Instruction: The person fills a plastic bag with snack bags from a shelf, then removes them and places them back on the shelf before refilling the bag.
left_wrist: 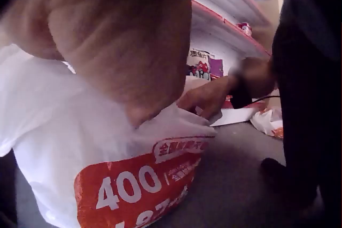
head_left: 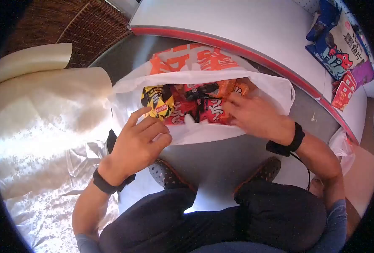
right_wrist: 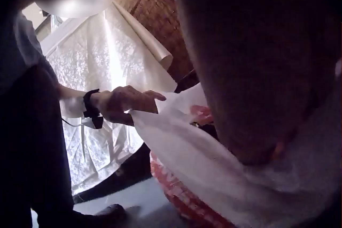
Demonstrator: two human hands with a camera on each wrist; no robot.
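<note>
On floor (head_left: 214,168): bag (head_left: 197,135) (gaping upward), long axis left-right.

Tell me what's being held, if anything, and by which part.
Can't tell: the left hand is at the white bag's rim, the right hand at red packets inside; grips unclear.
</note>
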